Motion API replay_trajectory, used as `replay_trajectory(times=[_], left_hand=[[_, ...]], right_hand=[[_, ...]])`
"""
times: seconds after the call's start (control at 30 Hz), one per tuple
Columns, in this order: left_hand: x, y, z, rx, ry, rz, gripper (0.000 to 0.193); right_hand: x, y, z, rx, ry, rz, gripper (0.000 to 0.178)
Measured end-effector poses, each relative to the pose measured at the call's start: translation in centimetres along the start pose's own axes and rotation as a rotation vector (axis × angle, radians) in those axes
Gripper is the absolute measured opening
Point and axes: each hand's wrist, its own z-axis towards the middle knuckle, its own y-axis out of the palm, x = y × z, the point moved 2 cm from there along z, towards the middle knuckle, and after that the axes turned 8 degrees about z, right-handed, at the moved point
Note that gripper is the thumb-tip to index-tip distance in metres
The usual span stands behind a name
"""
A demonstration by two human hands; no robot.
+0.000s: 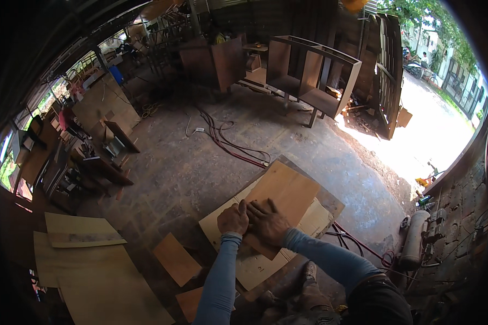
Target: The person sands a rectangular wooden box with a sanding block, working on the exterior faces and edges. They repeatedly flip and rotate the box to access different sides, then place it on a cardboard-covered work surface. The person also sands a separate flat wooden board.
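Observation:
A reddish-brown wooden panel [289,190] lies flat on a sheet of pale cardboard [315,218], which rests on a low worktable [332,205]. My left hand [233,220] is closed at the panel's left edge, its thumb raised. Whatever it may hold is hidden under the fingers. Right beside it, my right hand [269,224] presses down on the panel, palm down with fingers stretched out. Both forearms wear blue-grey sleeves and reach in from the lower edge.
Small brown panels [177,259] and large pale boards [100,276] lie at left. Red hoses [225,142] cross the floor beyond the table. A cabinet frame [313,76] stands at the back. A cylindrical tank [416,238] sits by the brick wall at right.

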Motion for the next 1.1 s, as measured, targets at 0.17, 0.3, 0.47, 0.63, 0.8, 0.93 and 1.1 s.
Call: replay_trajectory(times=[0.17, 0.3, 0.47, 0.63, 0.8, 0.93, 1.1], left_hand=[[3.0, -0.9, -0.7, -0.012, 0.041, 0.026, 0.094], [0.3, 0.0, -0.3, -0.070, -0.007, 0.043, 0.092], [2.2, 0.1, 0.2, -0.014, 0.050, 0.090, 0.087], [1.0, 0.7, 0.2, -0.004, -0.004, 0.046, 0.087], [2.3, 0.3, 0.8, -0.001, 0.036, 0.043, 0.089], [3.3, -0.6, 0.2, -0.029, -0.016, 0.003, 0.087], [2.3, -1.5, -0.5, -0.024, -0.025, -0.068, 0.087]], right_hand=[[8.2, -7.3, 2.8, -0.032, 0.456, -0.092, 0.065], [0.9, -3.1, 0.8, -0.051, 0.225, 0.019, 0.066], [9.3, -7.5, 3.1, 0.107, 0.540, -0.035, 0.059], [-3.3, -1.2, -2.7, -0.170, 0.061, 0.114, 0.059], [9.5, -5.7, -2.7, 0.073, 0.270, -0.092, 0.058], [1.9, -4.6, -3.5, -0.085, 0.282, -0.144, 0.060], [0.6, -4.1, -9.9, -0.097, 0.040, 0.019, 0.061]])
